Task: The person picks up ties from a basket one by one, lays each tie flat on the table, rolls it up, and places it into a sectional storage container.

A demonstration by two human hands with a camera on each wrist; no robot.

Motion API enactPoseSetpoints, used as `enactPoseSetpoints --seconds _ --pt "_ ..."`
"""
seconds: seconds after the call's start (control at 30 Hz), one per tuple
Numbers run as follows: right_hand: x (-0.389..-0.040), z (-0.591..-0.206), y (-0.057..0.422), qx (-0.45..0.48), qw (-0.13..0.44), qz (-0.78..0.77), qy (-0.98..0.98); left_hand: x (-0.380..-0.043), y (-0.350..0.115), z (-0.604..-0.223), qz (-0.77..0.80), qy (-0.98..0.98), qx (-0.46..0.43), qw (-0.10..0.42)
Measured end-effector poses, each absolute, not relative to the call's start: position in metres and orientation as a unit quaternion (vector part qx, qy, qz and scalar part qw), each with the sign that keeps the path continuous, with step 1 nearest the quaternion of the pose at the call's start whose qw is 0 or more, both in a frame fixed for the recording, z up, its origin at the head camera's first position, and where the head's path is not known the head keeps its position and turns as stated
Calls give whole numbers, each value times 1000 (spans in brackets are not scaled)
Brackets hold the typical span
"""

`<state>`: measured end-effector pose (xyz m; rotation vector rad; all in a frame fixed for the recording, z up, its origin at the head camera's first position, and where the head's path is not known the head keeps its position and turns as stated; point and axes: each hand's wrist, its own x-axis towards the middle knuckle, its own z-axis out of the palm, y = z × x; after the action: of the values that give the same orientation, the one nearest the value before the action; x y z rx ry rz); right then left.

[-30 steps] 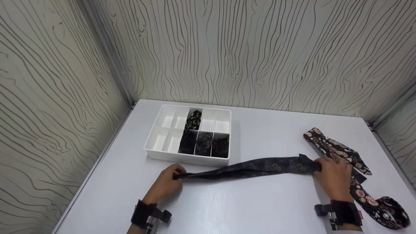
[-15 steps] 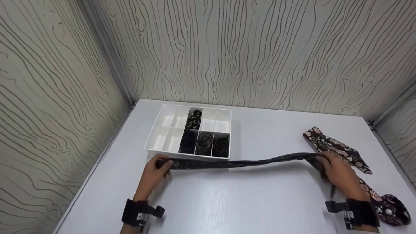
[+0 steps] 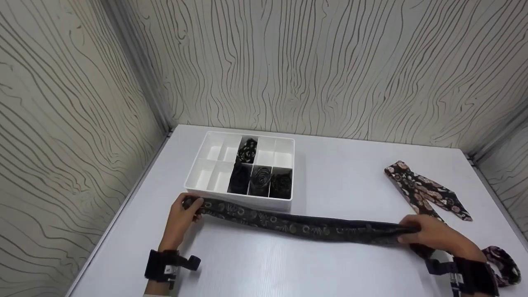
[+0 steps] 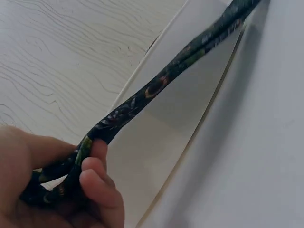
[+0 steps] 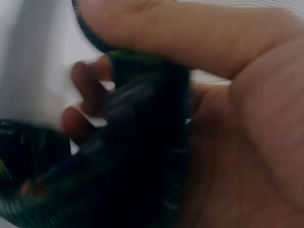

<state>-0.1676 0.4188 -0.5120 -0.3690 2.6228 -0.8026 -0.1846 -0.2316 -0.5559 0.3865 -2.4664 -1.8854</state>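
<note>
A dark patterned necktie [image 3: 288,224] stretches between both hands in front of the white box. My left hand [image 3: 180,216] grips one end of it near the box's front left corner; the left wrist view shows the fingers [image 4: 102,190] curled round the bunched cloth. At the other end my right hand [image 3: 431,234] pinches the tie between thumb and fingers, and a short length hangs below that hand. In the right wrist view the dark cloth [image 5: 137,142] lies blurred across the palm, under the thumb.
A white divided box [image 3: 239,200] holds several rolled dark ties, among them a grey-striped roll [image 3: 260,180]. A floral tie [image 3: 425,187] lies at the right, its curled part [image 3: 505,268] partly behind the right wrist. Patterned walls [image 3: 288,66] enclose the white table [image 3: 342,165].
My left hand has moved left and grips an end of the tie. My right hand has moved right and nearer, and the tie is drawn out, its patterned face showing.
</note>
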Motion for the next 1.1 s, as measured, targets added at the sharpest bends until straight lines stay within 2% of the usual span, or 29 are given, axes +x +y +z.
enactPoseSetpoints --seconds 0.23,0.47,0.63,0.8,0.9,1.0,1.1 --pt "-157 -517 426 -132 193 -320 918 -184 -246 -561 -574 -810 116 -6" --pt "-153 -513 437 -114 238 -319 910 -183 -257 -567 -559 -819 127 -13" --pt "-148 -511 443 -134 260 -355 888 -183 -263 -569 -562 -815 138 -19" --pt "-138 -509 445 -130 216 -306 918 -181 -269 -571 -558 -817 147 -18" --pt "-133 -509 446 -151 170 -299 927 -179 -271 -570 -555 -819 143 -15" --pt "-131 -509 446 -150 162 -317 922 -180 -271 -569 -550 -824 133 -14" --pt "-133 -512 440 -108 157 -284 940 -181 -269 -568 -545 -827 138 -14"
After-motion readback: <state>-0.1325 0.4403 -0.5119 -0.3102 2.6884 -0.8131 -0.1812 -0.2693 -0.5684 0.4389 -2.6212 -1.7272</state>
